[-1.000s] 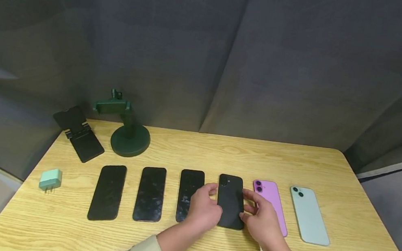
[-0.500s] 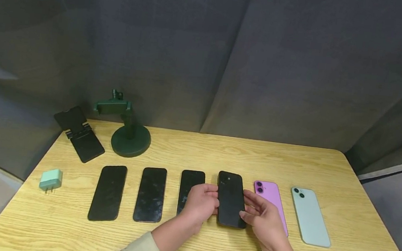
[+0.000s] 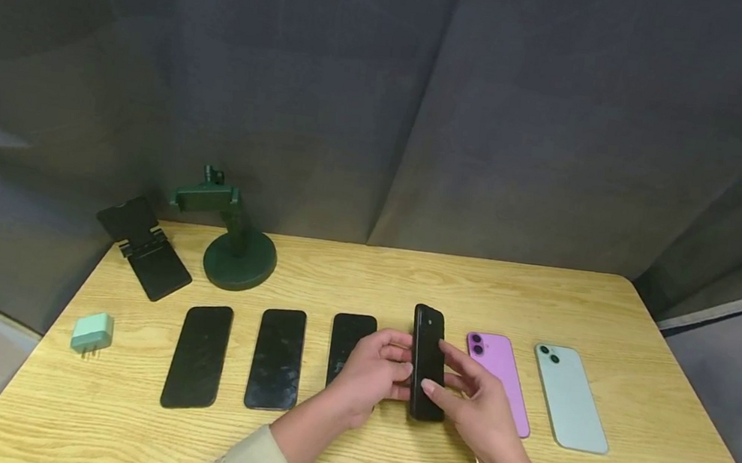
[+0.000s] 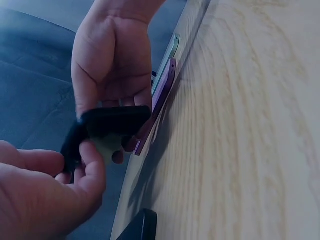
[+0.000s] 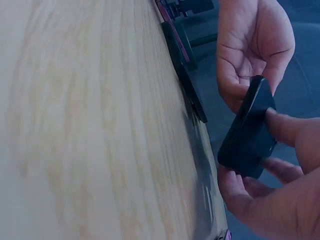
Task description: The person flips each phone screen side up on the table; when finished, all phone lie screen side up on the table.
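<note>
A dark grey fabric curtain [image 3: 384, 105] hangs behind a yellow wood-grain table [image 3: 420, 278]. At its far left, a dark green round-based phone holder [image 3: 240, 259] and a black folding stand [image 3: 164, 272] seem set aside. The left hand [image 3: 366, 374] curls its fingers round one edge of a slim black phone [image 3: 427, 362]; the right hand [image 3: 480, 410] pinches the other edge, likely for steadiness. It is tilted above the table. Flat to its left lie three glossy black phones [image 3: 197, 357]; to its right, a bright pink phone [image 3: 502, 370] and a pale mint phone [image 3: 572, 400], spaced perhaps for separate reach. Farthest left is a mint-green plug [image 3: 92, 332]. No brand or writing is legible.
</note>
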